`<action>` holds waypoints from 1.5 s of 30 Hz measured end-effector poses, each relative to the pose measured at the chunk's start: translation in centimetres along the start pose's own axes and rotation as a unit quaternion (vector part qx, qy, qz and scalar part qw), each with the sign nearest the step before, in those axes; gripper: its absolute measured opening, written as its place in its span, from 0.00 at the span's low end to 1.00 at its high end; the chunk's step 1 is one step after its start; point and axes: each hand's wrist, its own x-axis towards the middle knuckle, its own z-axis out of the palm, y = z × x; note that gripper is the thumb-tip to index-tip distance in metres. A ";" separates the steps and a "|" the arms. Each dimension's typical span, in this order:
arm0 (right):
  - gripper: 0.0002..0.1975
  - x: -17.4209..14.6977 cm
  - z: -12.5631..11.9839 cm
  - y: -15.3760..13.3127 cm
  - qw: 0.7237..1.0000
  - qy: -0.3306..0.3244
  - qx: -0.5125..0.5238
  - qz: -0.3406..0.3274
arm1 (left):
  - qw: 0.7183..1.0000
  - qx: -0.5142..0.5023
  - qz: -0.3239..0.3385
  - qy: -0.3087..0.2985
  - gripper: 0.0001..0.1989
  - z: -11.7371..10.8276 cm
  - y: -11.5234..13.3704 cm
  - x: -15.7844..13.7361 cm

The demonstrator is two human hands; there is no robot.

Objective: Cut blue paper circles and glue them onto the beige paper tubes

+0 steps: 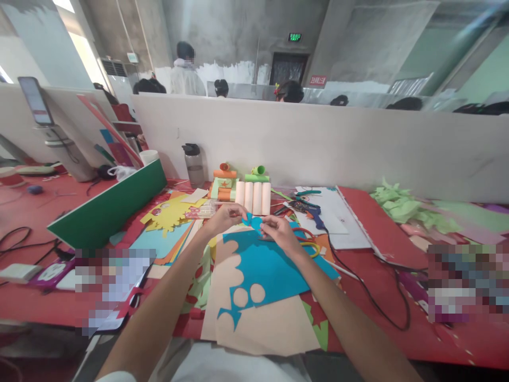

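My left hand (229, 216) pinches one edge of a small bright blue paper cutout (256, 225) with rounded parts. On its other side, the fingers of my right hand (279, 230) are closed on the same blue bit. Whether it is one piece or two overlapping pieces, I cannot tell. Beneath my hands lies a larger blue sheet (274, 270) with round holes and a scalloped left edge, resting on a beige sheet (270, 329). Scissors (310, 248) with red and yellow handles are by my right wrist, their blades partly hidden.
Beyond my hands stand pale paper rolls (253, 198) beside orange and green ones. A dark bottle (194, 165) is near the white partition (318, 143). A blue glue gun (315, 212) trails a cable at right. Yellow cutouts (169, 212) and a green board (111, 207) lie left.
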 end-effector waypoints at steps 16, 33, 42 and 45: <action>0.15 0.0 -0.2 -0.1 0.999 0.005 -0.025 -0.025 | 0.997 0.022 -0.068 0.003 0.14 -0.4 0.5 -0.3; 0.11 -1.9 -1.6 -2.4 0.922 -0.337 -0.190 -0.016 | 0.953 0.205 -0.186 -0.124 0.16 -3.7 -1.1 -1.3; 0.11 -2.2 -0.8 -1.9 0.847 -0.412 -0.333 -0.047 | 0.948 0.224 -0.202 -0.103 0.17 -3.1 -2.8 -1.2; 0.11 -2.2 -0.8 -1.7 0.845 -0.409 -0.341 -0.052 | 0.944 0.229 -0.211 -0.106 0.18 -3.1 -3.0 -1.3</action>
